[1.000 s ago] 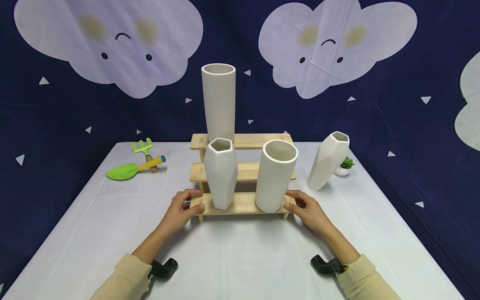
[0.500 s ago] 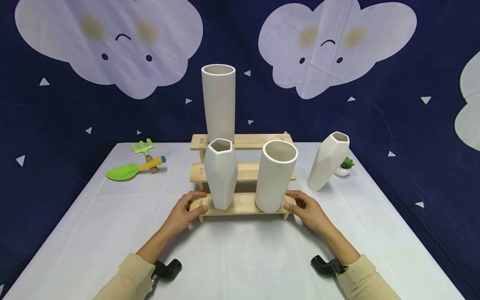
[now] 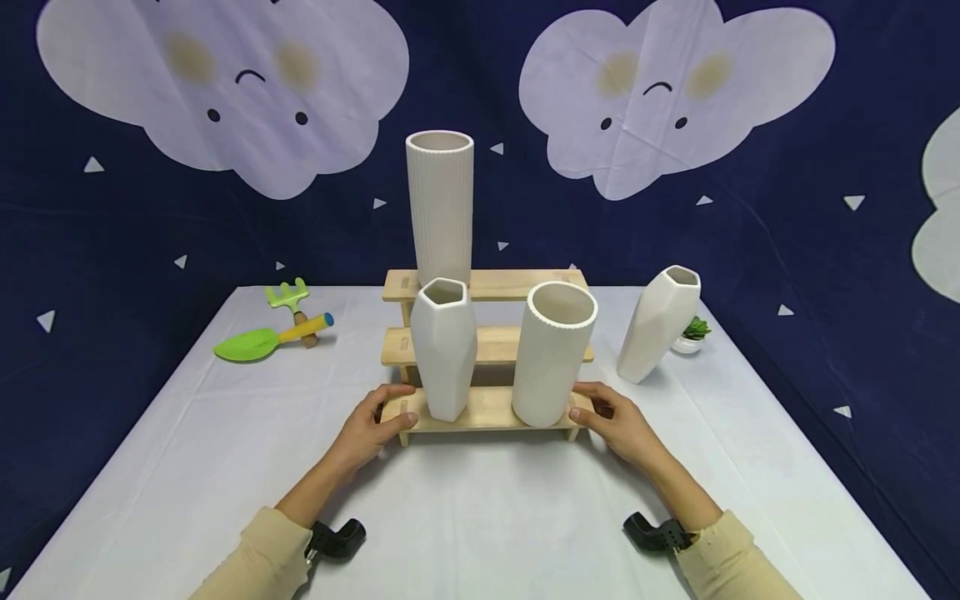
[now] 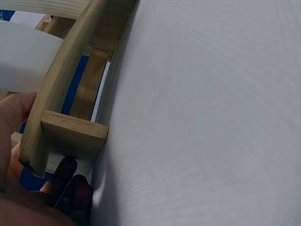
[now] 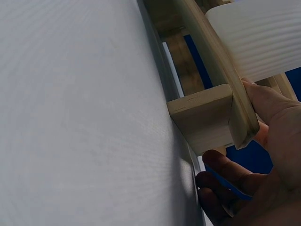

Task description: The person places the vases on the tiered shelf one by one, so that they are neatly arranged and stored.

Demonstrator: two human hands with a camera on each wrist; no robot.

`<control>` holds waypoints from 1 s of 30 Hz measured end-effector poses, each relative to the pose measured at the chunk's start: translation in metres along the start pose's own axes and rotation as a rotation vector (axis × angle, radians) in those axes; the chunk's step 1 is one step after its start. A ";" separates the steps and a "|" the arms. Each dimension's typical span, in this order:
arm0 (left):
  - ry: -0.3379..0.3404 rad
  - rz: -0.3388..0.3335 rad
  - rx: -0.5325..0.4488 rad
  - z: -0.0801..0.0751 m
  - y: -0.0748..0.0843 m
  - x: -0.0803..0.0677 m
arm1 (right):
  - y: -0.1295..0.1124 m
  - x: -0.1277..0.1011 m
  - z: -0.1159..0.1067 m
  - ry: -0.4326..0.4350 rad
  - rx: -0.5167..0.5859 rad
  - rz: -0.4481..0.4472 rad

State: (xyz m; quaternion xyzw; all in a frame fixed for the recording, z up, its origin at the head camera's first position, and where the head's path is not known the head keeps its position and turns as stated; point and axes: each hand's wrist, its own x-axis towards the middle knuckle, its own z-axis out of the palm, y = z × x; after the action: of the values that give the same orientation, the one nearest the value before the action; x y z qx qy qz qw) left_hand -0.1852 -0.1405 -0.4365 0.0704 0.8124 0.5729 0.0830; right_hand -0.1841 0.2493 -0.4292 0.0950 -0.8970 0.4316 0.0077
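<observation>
A three-step wooden stand [image 3: 491, 405] sits mid-table. On its lowest step stand a faceted white vase [image 3: 444, 350] and a ribbed white vase [image 3: 552, 354]; a tall ribbed vase [image 3: 440, 208] stands on the top step. My left hand [image 3: 378, 421] grips the lowest step's left end, thumb along the front. My right hand [image 3: 611, 415] grips the right end beside the ribbed vase. In the left wrist view the hand [image 4: 14, 127] wraps the plank end [image 4: 56, 89]. In the right wrist view the thumb [image 5: 273, 117] lies over the plank end, fingers curled beneath the leg [image 5: 202, 120].
A second faceted vase [image 3: 658, 323] and a small potted succulent [image 3: 693, 331] stand on the white table [image 3: 480, 517] at the right. A green toy shovel [image 3: 262, 340] and rake [image 3: 288, 296] lie at the back left. A dark cloud-print backdrop hangs behind.
My left hand has slid a little right and closed onto the stand's left end. The right hand and the vases have stayed put.
</observation>
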 end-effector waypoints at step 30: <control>-0.012 -0.015 -0.030 0.000 0.001 -0.002 | 0.002 0.000 -0.015 0.055 0.044 -0.045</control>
State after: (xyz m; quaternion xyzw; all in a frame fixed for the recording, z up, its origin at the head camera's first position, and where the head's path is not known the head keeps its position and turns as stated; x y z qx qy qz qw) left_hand -0.1836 -0.1402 -0.4354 0.0666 0.8036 0.5840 0.0935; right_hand -0.1852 0.2621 -0.4217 0.1033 -0.8844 0.4535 0.0398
